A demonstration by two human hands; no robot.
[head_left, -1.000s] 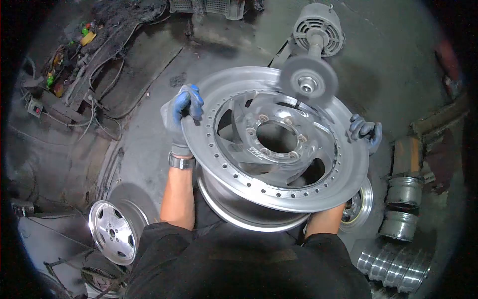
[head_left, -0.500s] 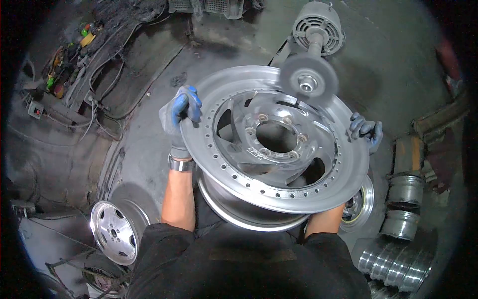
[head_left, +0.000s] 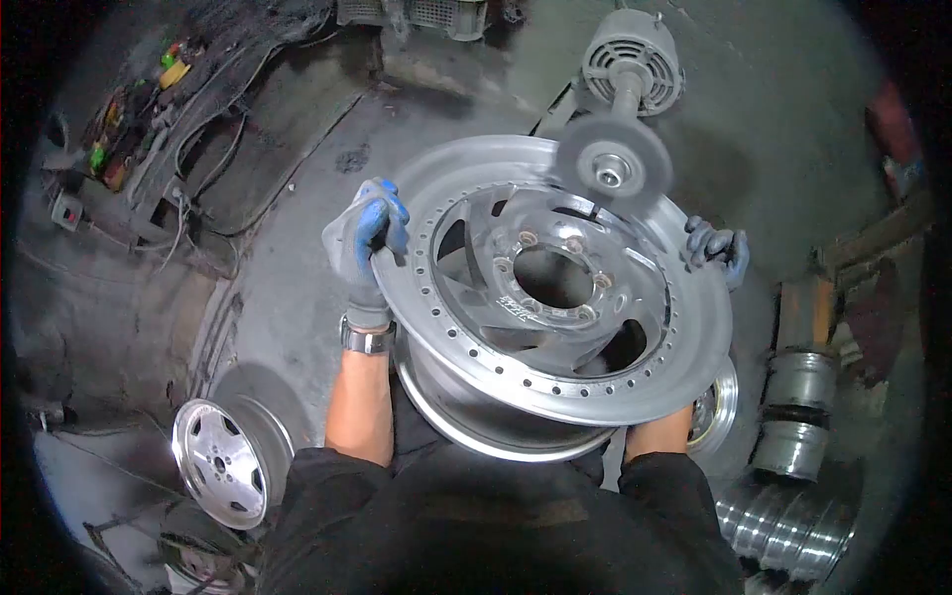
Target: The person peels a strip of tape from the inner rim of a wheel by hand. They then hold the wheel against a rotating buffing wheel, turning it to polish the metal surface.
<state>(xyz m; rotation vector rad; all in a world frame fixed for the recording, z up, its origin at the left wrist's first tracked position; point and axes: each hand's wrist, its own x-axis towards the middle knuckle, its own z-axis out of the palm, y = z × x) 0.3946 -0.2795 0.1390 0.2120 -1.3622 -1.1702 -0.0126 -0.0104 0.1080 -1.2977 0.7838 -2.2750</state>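
A large grey wheel rim with a ring of small bolt holes is held up in front of my torso, its face tilted toward me. My left hand, in a grey and blue glove, is wrapped round the rim's left edge. On the right edge, the fingers of my right hand, gloved too, curl over the lip; the palm is hidden behind. At the far side, a polishing wheel on the shaft of a motor overlaps the rim's upper edge, its disc blurred.
A shiny five-hole wheel lies at the lower left. Several polished rim barrels are lined up at the lower right, below stacked ones. Cables and a switch box are at the left; a crate is at the top.
The rim's left edge has shifted slightly right with my left hand. My right hand sits slightly higher and further left in view, still on the edge.
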